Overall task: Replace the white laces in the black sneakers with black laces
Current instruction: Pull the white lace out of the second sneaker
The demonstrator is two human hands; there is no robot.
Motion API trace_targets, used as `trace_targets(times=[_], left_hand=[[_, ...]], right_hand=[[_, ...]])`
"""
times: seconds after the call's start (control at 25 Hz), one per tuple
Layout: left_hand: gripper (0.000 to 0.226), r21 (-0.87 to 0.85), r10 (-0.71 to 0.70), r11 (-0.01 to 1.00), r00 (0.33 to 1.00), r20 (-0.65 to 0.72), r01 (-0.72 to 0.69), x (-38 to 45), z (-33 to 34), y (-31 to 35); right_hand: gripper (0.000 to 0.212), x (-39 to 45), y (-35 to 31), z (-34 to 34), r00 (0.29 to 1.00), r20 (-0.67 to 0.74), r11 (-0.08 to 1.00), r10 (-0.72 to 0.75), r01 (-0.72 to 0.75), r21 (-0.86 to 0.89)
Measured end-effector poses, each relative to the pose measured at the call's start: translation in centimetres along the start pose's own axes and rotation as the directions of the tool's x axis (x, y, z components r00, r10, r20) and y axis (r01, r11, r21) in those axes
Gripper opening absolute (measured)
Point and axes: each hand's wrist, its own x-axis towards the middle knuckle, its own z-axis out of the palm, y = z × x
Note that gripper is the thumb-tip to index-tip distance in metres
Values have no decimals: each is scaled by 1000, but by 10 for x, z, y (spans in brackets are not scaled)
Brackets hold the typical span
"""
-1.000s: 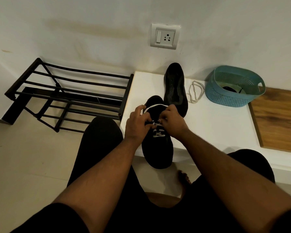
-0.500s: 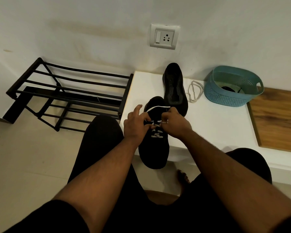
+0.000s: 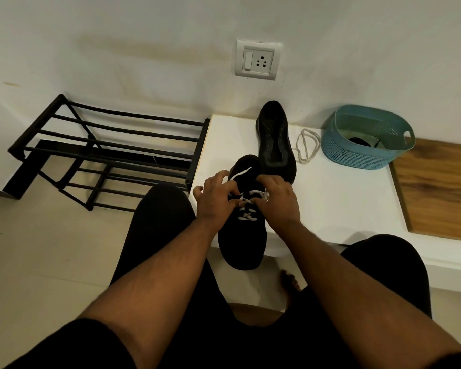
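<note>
A black sneaker lies at the front edge of the white platform, its toe hanging over towards me. Its white lace still crosses the lower eyelets, and a loose end lies over the heel opening. My left hand and my right hand sit on either side of the tongue, fingers curled and pinching the white lace. Behind it a second black sneaker lies with no lace in it. A removed white lace is coiled beside that one. Black laces lie inside the teal basket.
A black metal shoe rack stands on the floor to the left, against the wall. A wooden board covers the platform's right part. A wall socket is above the shoes. My knees and a bare foot are below.
Both hands have worked the white lace looser at the upper eyelets, and a free end now lies across the heel opening. The sneaker has stayed in place.
</note>
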Motion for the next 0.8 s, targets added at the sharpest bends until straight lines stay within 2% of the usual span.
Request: trace_targets(times=[0.08,0.12,0.2,0.28,0.32,0.36,0.4,0.44,0.48,0.52,0.56,0.6,0.64,0.68,0.76,0.8], left_hand=[[13,-70,25,997,1000,-11,-25,1,0,-1],[14,-106,30,994,999,-12,-31,0,0,0],[12,-120,8,993,1000,-17,-10,-1,-1,1],[11,-102,-24,995,999,-26,21,-1,-3,1],[12,-116,-38,993,999,-24,35,-1,-4,1],[14,-138,-52,989,999,-15,49,-1,-5,1],[15,-153,-61,986,998,-4,60,-1,-6,2],[16,-156,-67,985,998,3,67,-1,-6,3],[15,-152,-73,986,997,3,72,-1,-6,4],[14,-148,-74,986,997,-3,73,-2,-5,5],[13,-143,-70,987,997,-12,67,-2,-4,6],[11,-135,-59,989,998,-24,55,-2,-3,6],[11,-126,-50,991,998,-31,45,-3,-2,5],[11,-115,-40,993,999,-33,36,-4,-1,5],[15,-88,-27,996,999,-33,24,-4,-2,4],[16,-72,-25,997,999,-34,22,-3,-2,5]], right_hand=[[25,10,-5,-5,976,85,926,-202,219,-306],[19,14,-7,-8,953,124,871,-276,303,-388],[11,18,-9,-12,907,166,806,-388,421,-416],[8,17,-1,-15,915,110,860,-388,402,-313],[5,15,8,-16,950,-6,933,-312,305,-190],[3,11,17,-17,981,-136,990,-140,141,5],[2,5,24,-18,978,-185,972,101,-57,228],[4,0,28,-16,943,-133,892,306,-234,387],[11,-4,28,-13,909,-50,827,413,-352,437],[20,-6,24,-11,905,5,819,426,-388,423],[31,-5,17,-9,933,-3,866,359,-332,374],[37,-1,9,-9,974,-17,937,227,-214,276],[38,3,1,-10,997,24,991,71,-73,109],[34,8,-6,-12,993,110,996,-45,53,-74],[25,17,-9,-10,960,260,942,-108,183,-282],[21,21,-9,-11,959,261,941,-109,185,-284]])
